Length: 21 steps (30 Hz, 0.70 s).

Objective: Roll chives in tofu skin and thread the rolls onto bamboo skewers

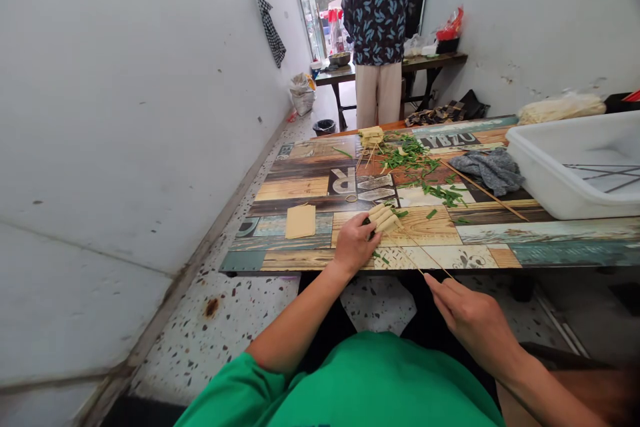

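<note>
My left hand [356, 240] is closed around a row of pale tofu-skin rolls [384, 217] with green leaves showing at their ends, resting on the table. Two thin bamboo skewers [417, 265] run from the rolls toward me, and my right hand [467, 310] pinches their near ends just off the table's front edge. Left of my left hand lies a stack of square tofu-skin sheets [301, 221]. Finished-looking skewered rolls [371, 137] are piled at the table's far edge, their sticks pointing at me. Cut green leaves [407, 153] are scattered right of them.
On the right stands a white plastic tub [575, 180] with dark rods inside. Beside it lie a grey cloth [490, 170] and a long wooden stick [485, 191]. Beyond the table, a person [380, 20] stands with their back to me near another table [435, 61]. A bin [324, 127] is on the floor.
</note>
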{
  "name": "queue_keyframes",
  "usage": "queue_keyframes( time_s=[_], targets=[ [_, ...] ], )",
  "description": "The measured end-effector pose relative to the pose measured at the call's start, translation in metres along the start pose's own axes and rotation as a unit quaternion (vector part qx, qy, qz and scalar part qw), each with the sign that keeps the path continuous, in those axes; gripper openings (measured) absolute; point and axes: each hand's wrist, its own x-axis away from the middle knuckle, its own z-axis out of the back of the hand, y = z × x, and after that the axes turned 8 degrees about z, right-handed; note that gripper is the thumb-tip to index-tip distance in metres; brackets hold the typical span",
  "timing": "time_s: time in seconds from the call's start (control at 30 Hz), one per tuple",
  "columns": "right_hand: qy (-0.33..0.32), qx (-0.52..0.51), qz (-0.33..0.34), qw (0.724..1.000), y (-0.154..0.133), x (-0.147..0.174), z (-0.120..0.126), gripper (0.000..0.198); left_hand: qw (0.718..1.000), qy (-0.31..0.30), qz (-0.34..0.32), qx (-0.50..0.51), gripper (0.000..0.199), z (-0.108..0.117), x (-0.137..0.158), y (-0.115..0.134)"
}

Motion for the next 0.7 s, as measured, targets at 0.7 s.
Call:
queue_keyframes(
  time_s=[0.7],
  targets=[
    [0.014,0.006,0.014,1.0,-0.0011,-0.0011,-0.0004,0.035,1.0,0.015,0.007,0.006,0.01,-0.0041,0.0011,-0.0045]
  ],
)
